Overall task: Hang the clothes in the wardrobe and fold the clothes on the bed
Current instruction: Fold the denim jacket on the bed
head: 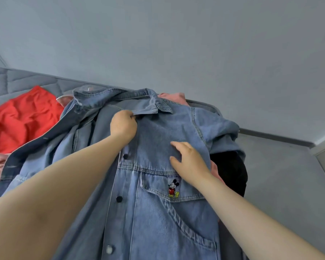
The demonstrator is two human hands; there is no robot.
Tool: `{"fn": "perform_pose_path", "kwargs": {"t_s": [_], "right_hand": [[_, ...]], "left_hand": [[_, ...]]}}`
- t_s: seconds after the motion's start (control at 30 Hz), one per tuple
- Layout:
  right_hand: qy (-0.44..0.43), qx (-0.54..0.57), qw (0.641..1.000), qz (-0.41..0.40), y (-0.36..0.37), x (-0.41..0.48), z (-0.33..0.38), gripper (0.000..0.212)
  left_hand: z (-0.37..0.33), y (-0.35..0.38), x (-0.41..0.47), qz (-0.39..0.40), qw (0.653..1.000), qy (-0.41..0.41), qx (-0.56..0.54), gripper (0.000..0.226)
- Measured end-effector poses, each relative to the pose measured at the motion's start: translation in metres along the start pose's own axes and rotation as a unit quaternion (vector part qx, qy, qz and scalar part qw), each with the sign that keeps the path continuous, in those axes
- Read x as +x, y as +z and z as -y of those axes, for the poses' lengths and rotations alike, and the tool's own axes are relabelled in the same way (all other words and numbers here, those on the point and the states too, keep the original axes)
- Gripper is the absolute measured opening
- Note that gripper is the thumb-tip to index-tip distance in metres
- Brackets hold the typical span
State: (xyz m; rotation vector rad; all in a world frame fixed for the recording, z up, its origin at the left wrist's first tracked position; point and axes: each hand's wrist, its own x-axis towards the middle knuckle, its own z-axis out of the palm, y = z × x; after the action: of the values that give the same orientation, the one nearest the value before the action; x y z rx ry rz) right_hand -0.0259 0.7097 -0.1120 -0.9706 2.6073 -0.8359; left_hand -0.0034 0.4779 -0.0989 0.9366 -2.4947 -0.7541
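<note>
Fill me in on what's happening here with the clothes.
A person is handling a light blue denim jacket with a cartoon mouse on its chest pocket. The left hand grips the fabric just under the collar, while the right hand rests on the chest panel above the pocket. A red garment lies to the left; a pink garment and a black garment show behind it.

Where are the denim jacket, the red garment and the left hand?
denim jacket (158, 212): head view, front panel below the chest pocket.
red garment (24, 117): head view, middle of the cloth.
left hand (123, 126): head view, back of the hand, at the collar.
</note>
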Motion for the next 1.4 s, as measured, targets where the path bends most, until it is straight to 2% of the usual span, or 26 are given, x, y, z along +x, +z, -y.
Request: {"fn": "perform_pose_path", "kwargs": {"t_s": [0.07, 0.17, 0.27, 0.33, 0.47, 0.53, 0.7, 0.83, 0.93, 1.03, 1.2, 1.4], "right_hand": [[0.001, -0.029, 1.000, 0.008, 0.000, 0.017, -0.004, 0.058], [0.034, -0.127, 0.988, 0.080, 0.010, 0.021, -0.015, 0.068], [0.055, -0.143, 0.982, 0.110, 0.025, 0.014, -0.026, 0.071], [0.051, -0.136, 0.984, 0.098, 0.027, 0.013, -0.030, 0.071], [0.041, -0.171, 0.981, 0.086, 0.028, 0.008, -0.030, 0.069], [0.046, -0.187, 0.978, 0.077, 0.031, 0.001, -0.026, 0.068], [0.058, -0.191, 0.979, 0.050, 0.033, -0.020, -0.014, 0.067], [0.041, -0.224, 0.972, 0.062, 0.035, -0.051, -0.013, 0.068], [0.054, -0.242, 0.966, 0.076, 0.039, -0.071, -0.005, 0.069], [0.077, -0.207, 0.971, 0.086, 0.038, -0.077, 0.009, 0.068], [0.059, -0.059, 0.993, 0.081, 0.024, -0.080, 0.035, 0.055], [-0.019, -0.020, 0.997, 0.073, 0.037, -0.096, 0.088, 0.036]], "left_hand": [[0.003, 0.005, 0.010, -0.018, 0.999, -0.028, -0.019, 0.022], [0.011, 0.018, 0.012, 0.017, 0.995, -0.096, -0.002, 0.019], [0.009, 0.027, 0.011, 0.042, 0.988, -0.137, 0.056, 0.019], [0.003, 0.030, 0.007, 0.045, 0.988, -0.112, 0.094, 0.024], [0.005, 0.027, -0.009, 0.002, 0.994, 0.042, 0.097, 0.037], [0.007, 0.022, -0.017, 0.002, 0.993, 0.086, 0.085, 0.041], [0.011, 0.009, -0.059, 0.063, 0.987, 0.102, 0.103, 0.064], [0.032, 0.005, -0.103, 0.118, 0.968, 0.121, 0.185, 0.067], [0.046, 0.000, -0.129, 0.161, 0.960, 0.114, 0.197, 0.070], [0.045, -0.016, -0.144, 0.168, 0.969, 0.104, 0.146, 0.064], [0.052, -0.075, -0.164, 0.119, 0.987, 0.112, 0.010, 0.037], [0.097, -0.151, -0.212, 0.079, 0.992, 0.103, 0.007, 0.022]]}}
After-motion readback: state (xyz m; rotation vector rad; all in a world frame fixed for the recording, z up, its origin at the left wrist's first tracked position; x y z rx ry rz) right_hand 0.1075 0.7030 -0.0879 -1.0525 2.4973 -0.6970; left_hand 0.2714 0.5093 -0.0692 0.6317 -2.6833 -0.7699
